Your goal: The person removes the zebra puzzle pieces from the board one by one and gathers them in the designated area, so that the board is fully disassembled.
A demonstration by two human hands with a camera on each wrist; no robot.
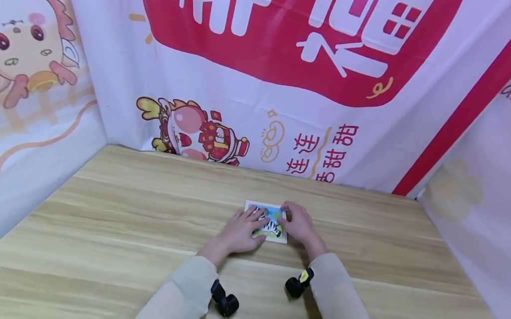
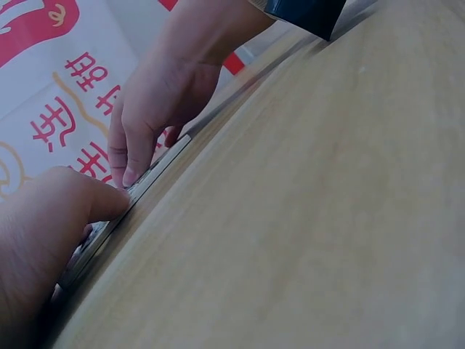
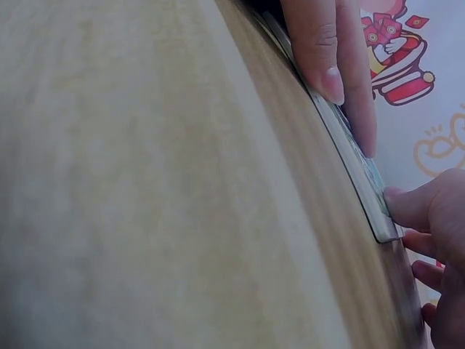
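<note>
A small flat zebra puzzle board (image 1: 271, 227) with a white border lies on the table. My left hand (image 1: 240, 231) rests over its left part with fingers spread across the picture, covering some of the zebra. At the right edge, my right hand (image 1: 299, 224) holds the board near its far corner. The right wrist view shows the right thumb (image 3: 410, 207) on top of the board, the other fingers bent beside its edge. Seen side-on in the left wrist view, the thin board edge (image 2: 156, 171) runs close along the tabletop.
The wood-grain table (image 1: 118, 249) extends around both arms. Printed cloth (image 1: 225, 87) stands behind it, with more hanging at the left and right. Black wrist cameras (image 1: 225, 300) are strapped to both sleeves.
</note>
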